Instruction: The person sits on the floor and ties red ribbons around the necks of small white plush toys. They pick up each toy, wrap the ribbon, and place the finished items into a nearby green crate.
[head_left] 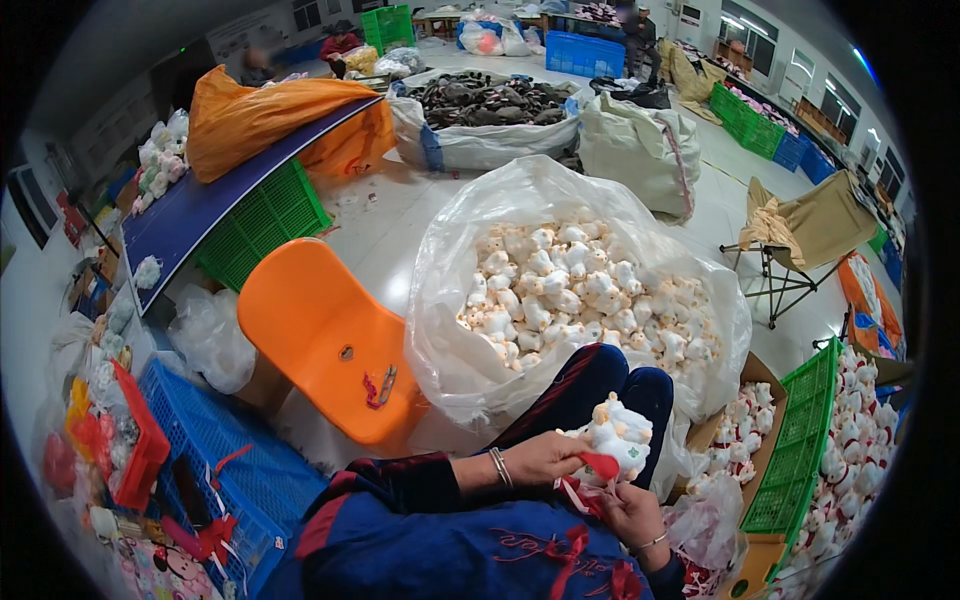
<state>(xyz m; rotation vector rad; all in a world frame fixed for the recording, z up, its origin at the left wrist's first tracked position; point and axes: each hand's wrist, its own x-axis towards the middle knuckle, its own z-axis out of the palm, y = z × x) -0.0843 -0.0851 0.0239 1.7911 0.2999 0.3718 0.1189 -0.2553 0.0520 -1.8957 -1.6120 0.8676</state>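
A small white plush toy (pixel 622 436) with light orange patches sits over my lap, its lower side against my hands. My left hand (pixel 545 458) is closed at the toy's lower left, a bracelet on its wrist; some fingertips are hidden. A red ribbon (pixel 600 465) lies between the hands, in front of the toy. Closed on the ribbon just below the toy is my right hand (pixel 635 515). More red ribbon strips (pixel 570 555) hang on my blue clothing. Beyond my knees, a large clear plastic bag (pixel 440 290) holds a heap of similar plush toys (pixel 570 280).
An orange chair (pixel 320 340) at left carries scissors (pixel 387 384). A blue crate (pixel 235 480) stands at lower left. On the right are a cardboard box (pixel 765 375) of toys and a green crate (pixel 800 440). Farther off are a folding chair (pixel 810 225), a sack of dark items (pixel 490 100) and people.
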